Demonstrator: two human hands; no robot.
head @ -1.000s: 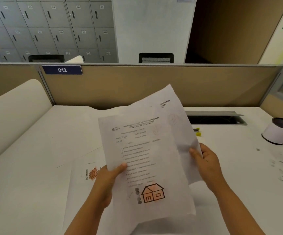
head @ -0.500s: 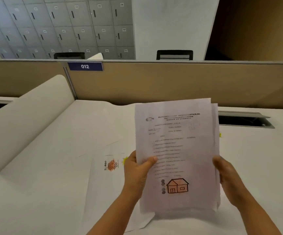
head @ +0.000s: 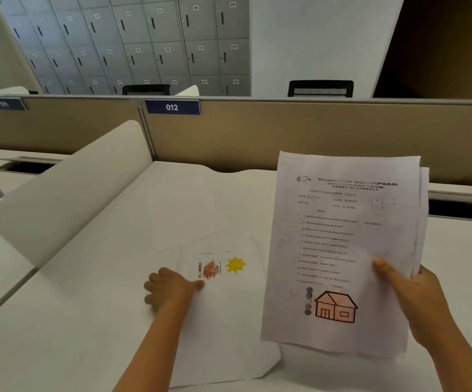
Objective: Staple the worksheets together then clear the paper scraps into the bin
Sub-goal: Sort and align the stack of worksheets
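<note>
My right hand (head: 410, 295) grips a stack of worksheets (head: 339, 244) by its right edge and holds it upright above the desk. The top sheet carries printed questions and a drawn orange house. Another worksheet (head: 223, 306) lies flat on the white desk (head: 82, 321) to the left, with an orange drawing and a yellow sun on it. My left hand (head: 169, 290) is at that sheet's left edge, thumb on the paper and fingers curled beside it. No stapler, scraps or bin are in view.
A tan partition (head: 257, 131) labelled 012 closes off the desk's far side. A curved white side divider (head: 68, 188) rises on the left. A cable slot (head: 458, 207) opens in the desk behind the stack. Grey lockers and chair backs stand beyond.
My left hand let go of the stack and dropped to the sheet lying on the desk. My right hand now holds the stack alone. The view has turned left, so the bin is out of sight.
</note>
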